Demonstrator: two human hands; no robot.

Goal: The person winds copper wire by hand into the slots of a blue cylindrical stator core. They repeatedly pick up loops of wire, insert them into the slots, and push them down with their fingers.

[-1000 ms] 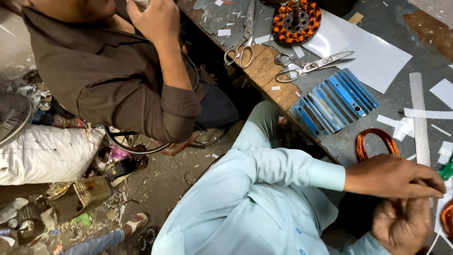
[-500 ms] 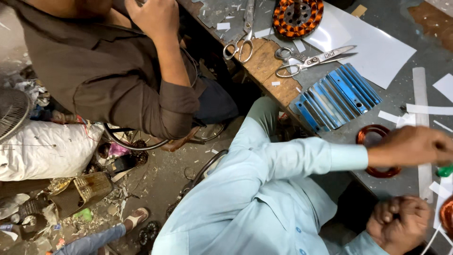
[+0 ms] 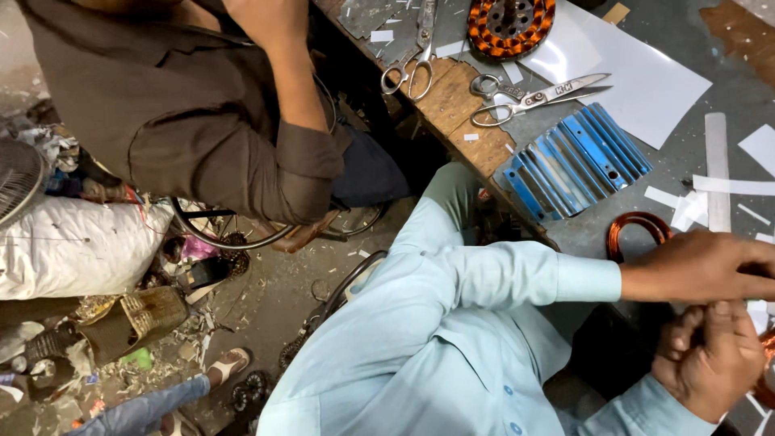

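**Two hands meet beside a copper coil on a cluttered bench**

Grey and littered with paper scraps, the workbench (image 3: 686, 32) fills the upper right of the view, and everything below is placed against the ribbed blue metal block (image 3: 577, 161) lying on it. Left of that block, off the bench, a second person in a brown shirt (image 3: 186, 121) sits over a floor strewn with debris. Above the block lies a white sheet (image 3: 646, 81), and beyond its upper left corner sits a round stator wound in orange (image 3: 510, 24). Between stator and block rest large scissors (image 3: 533, 97); a smaller pair (image 3: 416, 56) lies farther left on a wooden board.

Below and right of the block lies a copper wire coil (image 3: 634, 228). The left hand (image 3: 702, 266), reaching from a pale blue sleeve, covers the coil's lower edge. The right hand (image 3: 710, 355) sits just beneath it, fingers curled, the two hands touching. Whether either grips anything I cannot tell.
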